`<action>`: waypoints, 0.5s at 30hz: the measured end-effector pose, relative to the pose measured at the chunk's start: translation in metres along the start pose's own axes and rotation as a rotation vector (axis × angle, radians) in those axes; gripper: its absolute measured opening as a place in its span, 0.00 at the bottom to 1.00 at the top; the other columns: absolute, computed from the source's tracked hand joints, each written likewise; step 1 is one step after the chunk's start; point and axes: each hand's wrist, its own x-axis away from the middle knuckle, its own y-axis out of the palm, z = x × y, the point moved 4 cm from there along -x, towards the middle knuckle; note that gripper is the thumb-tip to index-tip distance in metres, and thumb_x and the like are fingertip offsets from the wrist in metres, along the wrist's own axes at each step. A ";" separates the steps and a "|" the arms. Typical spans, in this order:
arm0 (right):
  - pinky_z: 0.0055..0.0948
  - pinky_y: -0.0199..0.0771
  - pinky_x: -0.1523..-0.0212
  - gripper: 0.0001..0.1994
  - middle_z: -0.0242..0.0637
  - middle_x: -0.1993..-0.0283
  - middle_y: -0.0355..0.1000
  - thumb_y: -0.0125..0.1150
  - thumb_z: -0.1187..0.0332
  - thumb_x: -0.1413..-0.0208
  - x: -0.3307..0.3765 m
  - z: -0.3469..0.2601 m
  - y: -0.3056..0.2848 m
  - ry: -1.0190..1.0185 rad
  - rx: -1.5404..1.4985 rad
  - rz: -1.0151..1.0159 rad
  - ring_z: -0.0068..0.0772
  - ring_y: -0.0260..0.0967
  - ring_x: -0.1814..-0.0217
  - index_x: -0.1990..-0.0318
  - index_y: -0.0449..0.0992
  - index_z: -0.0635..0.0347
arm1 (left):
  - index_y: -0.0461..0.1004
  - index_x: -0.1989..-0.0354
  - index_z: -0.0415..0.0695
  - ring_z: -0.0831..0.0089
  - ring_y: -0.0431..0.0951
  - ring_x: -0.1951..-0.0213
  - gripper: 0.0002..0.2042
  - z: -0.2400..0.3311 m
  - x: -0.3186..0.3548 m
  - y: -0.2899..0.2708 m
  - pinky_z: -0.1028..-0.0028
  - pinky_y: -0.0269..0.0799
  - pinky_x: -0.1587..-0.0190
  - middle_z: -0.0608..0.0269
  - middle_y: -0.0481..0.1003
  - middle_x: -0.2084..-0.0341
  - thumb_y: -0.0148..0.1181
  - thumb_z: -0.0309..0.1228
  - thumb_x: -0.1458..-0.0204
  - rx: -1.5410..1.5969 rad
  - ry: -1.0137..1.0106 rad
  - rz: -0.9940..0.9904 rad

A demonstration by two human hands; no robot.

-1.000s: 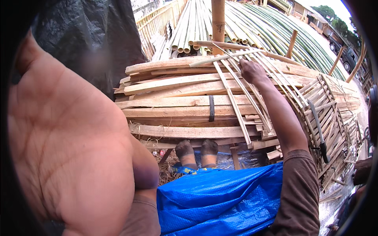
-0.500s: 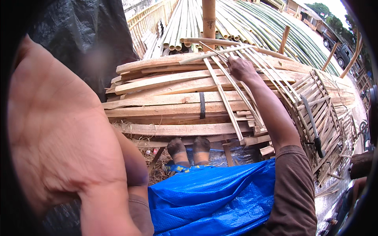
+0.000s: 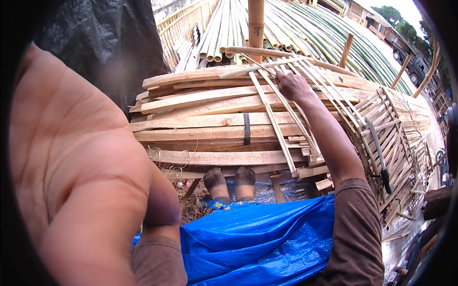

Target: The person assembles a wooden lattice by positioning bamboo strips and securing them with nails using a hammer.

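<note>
While touching thin pale strips (image 3: 272,124) near their far ends with a half-curled right hand (image 3: 292,86), across stacked wooden boards (image 3: 191,120) — cannot tell whether pinching one — holding the left hand (image 3: 81,162) palm-first close to the camera, with fingertips out of view, grip likewise unclear.
</note>
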 end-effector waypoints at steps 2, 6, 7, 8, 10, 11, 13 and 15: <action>0.50 0.73 0.55 0.17 0.54 0.60 0.77 0.40 0.57 0.32 0.000 0.002 0.002 0.017 0.004 -0.033 0.55 0.75 0.56 0.53 0.73 0.57 | 0.70 0.51 0.38 0.69 0.74 0.62 0.18 -0.005 0.003 -0.002 0.68 0.71 0.57 0.54 0.76 0.59 0.43 0.41 0.34 0.003 0.002 0.011; 0.53 0.69 0.51 0.20 0.53 0.55 0.76 0.39 0.54 0.32 -0.004 -0.004 0.013 0.001 -0.081 -0.043 0.57 0.73 0.51 0.50 0.72 0.58 | 0.70 0.51 0.38 0.69 0.74 0.64 0.17 -0.010 0.002 -0.006 0.69 0.72 0.58 0.54 0.76 0.60 0.44 0.40 0.34 -0.026 0.035 0.019; 0.52 0.69 0.51 0.20 0.54 0.55 0.76 0.40 0.53 0.32 -0.005 -0.001 0.017 0.001 -0.154 -0.011 0.57 0.73 0.52 0.50 0.71 0.59 | 0.70 0.51 0.38 0.69 0.75 0.64 0.17 -0.019 0.004 -0.011 0.69 0.73 0.58 0.54 0.76 0.60 0.44 0.40 0.34 -0.032 0.052 0.034; 0.51 0.69 0.50 0.20 0.55 0.55 0.75 0.41 0.53 0.32 -0.006 0.002 0.021 0.004 -0.226 0.022 0.58 0.73 0.52 0.50 0.71 0.60 | 0.71 0.51 0.38 0.69 0.75 0.65 0.17 -0.031 0.006 -0.018 0.70 0.73 0.59 0.54 0.76 0.60 0.44 0.39 0.34 -0.061 0.065 0.043; 0.49 0.67 0.46 0.20 0.58 0.54 0.74 0.42 0.53 0.31 -0.018 -0.028 0.018 -0.007 -0.512 0.045 0.57 0.71 0.48 0.51 0.70 0.63 | 0.71 0.52 0.38 0.70 0.75 0.65 0.16 -0.045 0.005 -0.036 0.70 0.73 0.60 0.54 0.76 0.61 0.45 0.39 0.34 -0.231 0.074 0.036; 0.48 0.66 0.44 0.21 0.59 0.53 0.74 0.43 0.53 0.31 -0.015 -0.017 0.019 0.040 -0.625 0.063 0.56 0.71 0.47 0.51 0.70 0.64 | 0.71 0.52 0.38 0.70 0.75 0.66 0.16 -0.073 0.023 -0.046 0.70 0.73 0.60 0.54 0.76 0.61 0.45 0.39 0.34 -0.309 0.033 0.058; 0.41 0.69 0.64 0.19 0.48 0.66 0.71 0.43 0.53 0.31 -0.013 -0.027 0.026 0.123 -0.916 0.004 0.41 0.69 0.65 0.54 0.68 0.63 | 0.72 0.54 0.40 0.76 0.73 0.67 0.10 -0.116 0.064 -0.064 0.75 0.71 0.61 0.59 0.76 0.65 0.50 0.33 0.35 -0.622 -0.181 0.003; 0.28 0.62 0.79 0.17 0.32 0.76 0.63 0.42 0.52 0.30 -0.007 -0.050 0.032 0.163 -1.285 -0.084 0.25 0.60 0.80 0.57 0.66 0.58 | 0.75 0.58 0.41 0.77 0.73 0.64 0.13 -0.146 0.126 -0.087 0.77 0.69 0.61 0.63 0.75 0.68 0.54 0.40 0.38 -0.848 -0.713 0.127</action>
